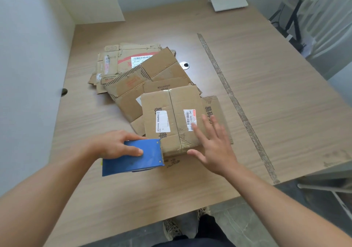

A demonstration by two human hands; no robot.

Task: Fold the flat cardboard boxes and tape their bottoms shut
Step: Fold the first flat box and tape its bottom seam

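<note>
Cardboard box (pixel 171 117) folded; left hand (pixel 118 143) grips tape dispenser (pixel 144 159), right hand (pixel 213 147) splayed flat

The person has bare forearms (pixel 57 185), dark trousers (pixel 207 231) and mottled beige-black shoes (pixel 172 229).

Soft, even daylight fills the scene. It is brightest beyond the far right corner of the table (pixel 276 98), where the white furniture (pixel 323 18) washes out into haze. The wall (pixel 28 56) left of the table sits in cooler, dimmer shade. Shadows on the table are faint and soft-edged, with only a thin one under the tape dispenser (pixel 141 155). The right hand (pixel 211 147) shows slight motion blur at its fingers (pixel 207 123). Wide-angle distortion bows the table's edges and stretches the forearms (pixel 57 199) below it.
</note>
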